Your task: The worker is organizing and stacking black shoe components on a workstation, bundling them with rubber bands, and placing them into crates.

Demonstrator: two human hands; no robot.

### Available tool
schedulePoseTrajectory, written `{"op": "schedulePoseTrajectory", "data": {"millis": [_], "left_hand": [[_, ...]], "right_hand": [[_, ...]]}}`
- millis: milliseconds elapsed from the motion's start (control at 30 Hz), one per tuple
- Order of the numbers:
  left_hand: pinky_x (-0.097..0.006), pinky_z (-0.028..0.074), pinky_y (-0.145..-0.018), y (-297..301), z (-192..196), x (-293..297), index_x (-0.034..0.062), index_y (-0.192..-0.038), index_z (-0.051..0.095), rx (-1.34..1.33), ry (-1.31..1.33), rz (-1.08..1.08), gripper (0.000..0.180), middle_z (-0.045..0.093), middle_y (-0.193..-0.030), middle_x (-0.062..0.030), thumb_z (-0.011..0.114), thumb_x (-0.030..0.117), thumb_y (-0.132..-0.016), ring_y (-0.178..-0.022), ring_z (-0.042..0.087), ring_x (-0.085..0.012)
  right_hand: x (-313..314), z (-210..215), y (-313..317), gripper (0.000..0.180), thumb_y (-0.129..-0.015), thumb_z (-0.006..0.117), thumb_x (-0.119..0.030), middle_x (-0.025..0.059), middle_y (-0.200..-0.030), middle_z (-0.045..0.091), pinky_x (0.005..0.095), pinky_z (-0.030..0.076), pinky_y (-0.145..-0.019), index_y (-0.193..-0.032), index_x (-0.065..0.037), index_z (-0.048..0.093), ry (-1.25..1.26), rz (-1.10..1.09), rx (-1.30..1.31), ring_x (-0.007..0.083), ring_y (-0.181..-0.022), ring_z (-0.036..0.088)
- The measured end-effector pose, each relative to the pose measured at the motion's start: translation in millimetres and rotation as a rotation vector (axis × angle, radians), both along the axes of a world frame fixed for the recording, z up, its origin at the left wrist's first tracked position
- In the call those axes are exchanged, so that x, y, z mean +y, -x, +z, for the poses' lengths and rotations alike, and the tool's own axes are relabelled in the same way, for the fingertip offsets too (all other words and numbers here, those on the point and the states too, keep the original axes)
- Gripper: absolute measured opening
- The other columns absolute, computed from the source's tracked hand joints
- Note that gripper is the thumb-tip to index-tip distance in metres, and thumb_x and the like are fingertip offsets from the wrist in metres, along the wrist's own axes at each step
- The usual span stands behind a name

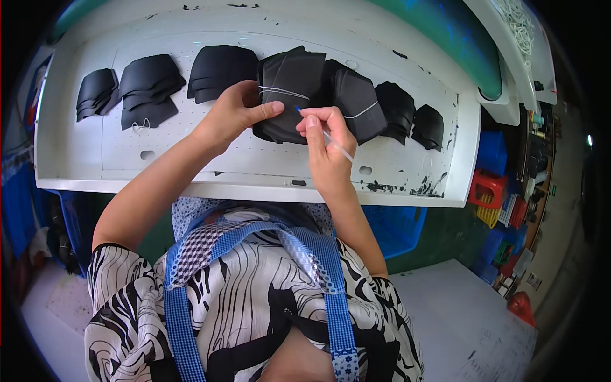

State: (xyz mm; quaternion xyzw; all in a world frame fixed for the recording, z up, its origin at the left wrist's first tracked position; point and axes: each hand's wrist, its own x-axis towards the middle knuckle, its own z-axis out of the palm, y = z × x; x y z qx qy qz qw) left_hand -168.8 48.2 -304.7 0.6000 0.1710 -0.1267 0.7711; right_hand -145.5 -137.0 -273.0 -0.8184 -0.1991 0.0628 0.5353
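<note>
My left hand (237, 118) grips the left side of a bundle of black, flat cut pieces (294, 71), its thumb lying on top. A thin white elastic band (283, 92) runs around this bundle. Between the fingers of my right hand (331, 149) is a slim pen (338, 146) with a pale barrel and a blue tip. That tip is at the bundle's upper face, just right of my left thumb; whether it touches cannot be told. Close by on the right lies another banded black bundle (359, 102).
Loose fanned black stacks (223, 69) lie left and right in the shallow white tray (254, 190). White elastic bands (141, 126) rest by one stack. A green tube (439, 32) curves behind. Below the tray's front edge stands a blue crate (398, 229); a red plastic stool (488, 189) is at right.
</note>
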Motion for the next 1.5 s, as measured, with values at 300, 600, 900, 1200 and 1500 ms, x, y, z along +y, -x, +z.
{"op": "schedulePoseTrajectory", "data": {"millis": [300,600,900,1200,1500], "left_hand": [[-0.033,0.045,-0.094,5.3,-0.8,5.4,-0.0069,-0.13,0.041,-0.012,0.025,0.019,0.067,0.059,-0.114,-0.0148,0.073,0.026,-0.081,-0.105,0.059,-0.0207],[-0.034,0.046,-0.092,3.2,32.2,-29.0,-0.0081,-0.131,0.037,0.033,0.116,-0.036,0.073,0.054,-0.119,-0.0186,0.073,0.027,-0.078,-0.109,0.056,-0.0234],[-0.042,0.044,-0.093,-27.2,69.2,-238.3,-0.0115,-0.125,0.041,-0.461,-0.277,-0.813,0.072,0.051,-0.116,-0.0283,0.058,0.047,-0.087,-0.107,0.054,-0.0391],[-0.04,0.048,-0.089,-109.5,29.4,-167.1,0.0098,-0.116,0.057,-0.716,-0.968,-0.406,0.032,0.059,-0.113,-0.011,0.058,0.021,-0.086,-0.107,0.056,-0.0296],[-0.038,0.045,-0.091,-53.5,-18.1,-73.2,0.0109,-0.114,0.057,-0.662,-1.279,-0.536,0.047,0.057,-0.117,-0.0049,0.074,0.018,-0.071,-0.108,0.054,-0.0264]], "right_hand": [[-63.2,11.0,-64.4,0.052,-0.085,0.065,-0.027,0.0202,-0.116,0.059,0.0424,0.041,-0.096,-0.127,-0.003,0.047,0.673,-0.037,-0.706,0.0336,-0.106,0.056],[-108.1,27.2,-53.5,0.073,-0.071,0.073,-0.026,0.016,-0.122,0.056,0.0374,0.04,-0.1,-0.131,0.003,0.042,-0.216,-0.212,0.348,0.0264,-0.115,0.054],[-260.8,40.2,83.8,0.069,-0.079,0.065,-0.037,0.018,-0.134,0.047,0.0437,0.04,-0.103,-0.131,0.002,0.044,-0.745,-1.093,0.153,0.0317,-0.122,0.049],[-439.6,-64.6,188.3,0.061,-0.085,0.069,-0.028,0.0198,-0.126,0.055,0.0394,0.041,-0.099,-0.131,0.002,0.046,0.828,-1.18,0.107,0.0297,-0.116,0.054],[-224.6,23.4,-91.1,0.035,-0.099,0.04,-0.021,0.0141,-0.097,0.068,0.0315,0.046,-0.088,-0.126,-0.002,0.052,-0.004,-0.344,-0.165,0.0207,-0.091,0.064]]}}
